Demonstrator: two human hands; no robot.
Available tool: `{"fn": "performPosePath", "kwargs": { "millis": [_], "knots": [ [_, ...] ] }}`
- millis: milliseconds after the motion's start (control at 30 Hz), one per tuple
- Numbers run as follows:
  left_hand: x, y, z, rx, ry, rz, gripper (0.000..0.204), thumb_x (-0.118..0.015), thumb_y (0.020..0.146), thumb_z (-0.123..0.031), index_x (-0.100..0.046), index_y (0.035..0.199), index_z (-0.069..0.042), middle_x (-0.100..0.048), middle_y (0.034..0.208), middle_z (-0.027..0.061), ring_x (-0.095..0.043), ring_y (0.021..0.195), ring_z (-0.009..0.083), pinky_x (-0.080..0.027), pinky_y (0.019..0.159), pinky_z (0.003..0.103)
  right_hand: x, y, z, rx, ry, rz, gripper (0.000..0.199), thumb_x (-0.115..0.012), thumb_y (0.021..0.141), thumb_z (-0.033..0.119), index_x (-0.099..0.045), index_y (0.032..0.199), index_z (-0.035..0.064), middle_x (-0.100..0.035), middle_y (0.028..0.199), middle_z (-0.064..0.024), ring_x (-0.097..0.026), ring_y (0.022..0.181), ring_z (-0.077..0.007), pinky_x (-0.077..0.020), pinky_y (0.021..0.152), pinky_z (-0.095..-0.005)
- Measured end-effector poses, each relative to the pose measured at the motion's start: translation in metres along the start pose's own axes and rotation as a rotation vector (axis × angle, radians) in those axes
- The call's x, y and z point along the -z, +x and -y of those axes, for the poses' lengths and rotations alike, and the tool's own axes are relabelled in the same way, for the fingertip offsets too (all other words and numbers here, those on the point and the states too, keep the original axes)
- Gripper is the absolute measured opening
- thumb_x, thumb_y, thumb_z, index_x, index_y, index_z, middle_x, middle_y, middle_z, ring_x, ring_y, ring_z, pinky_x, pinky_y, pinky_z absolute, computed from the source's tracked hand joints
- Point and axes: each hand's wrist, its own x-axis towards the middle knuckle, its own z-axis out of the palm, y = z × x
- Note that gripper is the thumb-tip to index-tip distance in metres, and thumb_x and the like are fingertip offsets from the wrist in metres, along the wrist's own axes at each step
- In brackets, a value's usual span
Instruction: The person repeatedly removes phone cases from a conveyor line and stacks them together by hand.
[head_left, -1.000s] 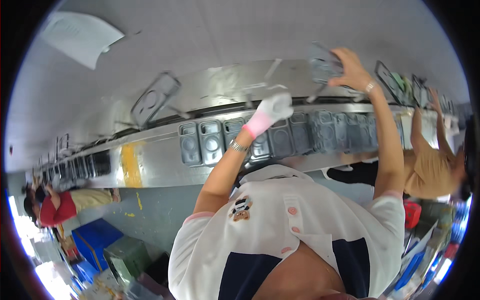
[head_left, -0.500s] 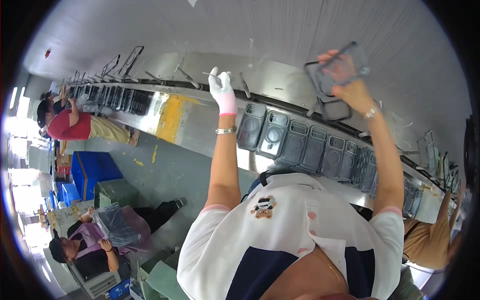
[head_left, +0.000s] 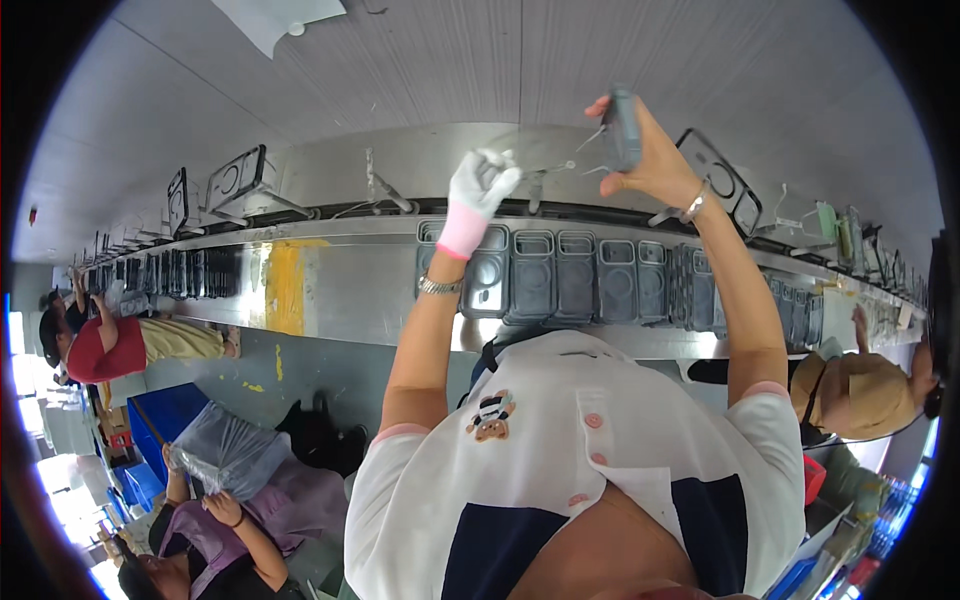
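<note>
Places are given relative to the long steel counter (head_left: 330, 285) that runs across the view.

Far left, beside the counter's end: a person in a red top (head_left: 100, 350) bends toward it. Below the counter, nearer the camera: a seated person in purple (head_left: 240, 510) holds a clear plastic bag (head_left: 225, 450), next to a blue crate (head_left: 165, 415). On the counter's left part: a yellow patch (head_left: 285, 285).

Above the counter's middle: the left hand (head_left: 478, 195), in a white glove with a pink cuff and a metal wristwatch (head_left: 440, 287) below it, is raised with fingers curled loosely; its grip is narrow and closes on nothing that can be made out.

On the counter, between the two forearms: a row of dark grey phone cases (head_left: 580, 275) lying side by side.

Above the counter, right of the gloved hand: the bare right hand (head_left: 650, 160), with a bracelet at the wrist, grips one grey phone case (head_left: 622, 125) edge-on between thumb and fingers, held up clear of the row.

At the counter's right end: a person in a tan top (head_left: 865, 395).
</note>
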Motion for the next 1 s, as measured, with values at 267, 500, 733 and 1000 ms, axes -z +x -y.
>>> {"fn": "performPosePath", "kwargs": {
  "millis": [267,500,733,1000],
  "knots": [
    [-0.101,0.018,0.02,-0.005,0.294,0.167,0.028,-0.073,0.078,-0.001,-0.058,0.101,-0.003,-0.065,0.091,0.0053,-0.063,0.088,0.0133,-0.052,0.075,0.028,0.012,-0.012,0.0,-0.06,-0.828,0.25,0.099,-0.087,0.038,0.045,-0.053,0.123,0.0075,-0.056,0.113,-0.0072,-0.047,0.11,-0.0271,-0.0337,0.098,-0.0401],
    [-0.176,-0.001,0.038,0.094,0.072,0.183,0.055,-0.073,0.081,-0.006,-0.047,0.129,0.005,-0.057,0.125,0.0182,-0.057,0.114,0.0228,-0.047,0.097,0.031,0.09,-0.102,-0.019,0.084,-0.959,-0.166,0.091,-0.085,0.053,0.042,-0.048,0.129,0.0068,-0.051,0.125,-0.0106,-0.045,0.118,-0.0329,-0.0297,0.105,-0.0443],
    [-0.12,-0.066,0.059,0.371,0.046,0.224,0.045,-0.065,0.088,-0.005,-0.048,0.127,0.007,-0.06,0.12,0.0168,-0.058,0.111,0.0192,-0.046,0.097,0.029,0.048,-0.256,-0.052,-0.387,-0.55,-0.738,0.078,-0.077,0.073,0.044,-0.045,0.128,0.0005,-0.049,0.124,-0.0163,-0.041,0.121,-0.0336,-0.0321,0.103,-0.0452],
    [-0.113,-0.085,0.053,0.356,0.01,0.243,0.041,-0.062,0.09,-0.004,-0.049,0.128,0.006,-0.061,0.118,0.015,-0.059,0.109,0.018,-0.047,0.096,0.028,-0.021,-0.28,-0.118,-0.75,-1.035,-0.419,0.095,-0.081,0.063,0.027,-0.032,0.14,0.0027,-0.032,0.145,-0.0173,-0.034,0.13,-0.0357,-0.0271,0.106,-0.0479]
  ]
}}
